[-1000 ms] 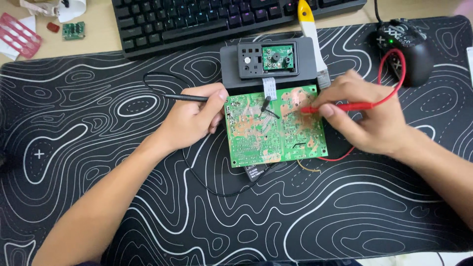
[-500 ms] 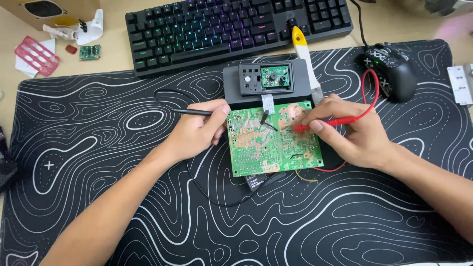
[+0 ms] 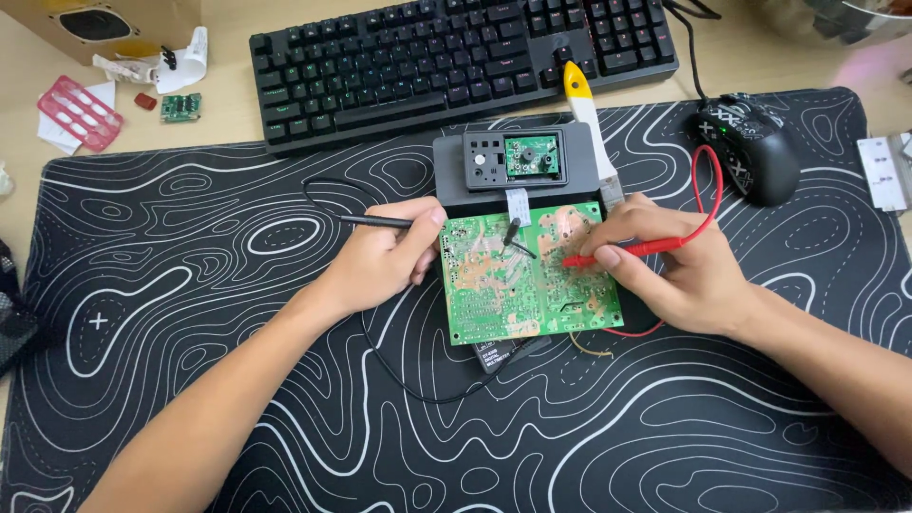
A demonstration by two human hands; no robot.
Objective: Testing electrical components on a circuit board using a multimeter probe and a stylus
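The circuit board (image 3: 527, 275) lies between my left hand (image 3: 385, 261) and right hand (image 3: 670, 271). The keyboard (image 3: 456, 62) sits beyond both hands, and the mouse (image 3: 750, 147) lies beyond my right hand.

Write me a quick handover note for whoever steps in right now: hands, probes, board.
Left hand holds the black probe; its tip reaches onto the green circuit board.
Right hand pinches the red probe, tip down on the board's right half.
The board lies solder side up on the patterned desk mat, in front of a grey meter unit.
Both probes are placed. No reading can be made out from here.
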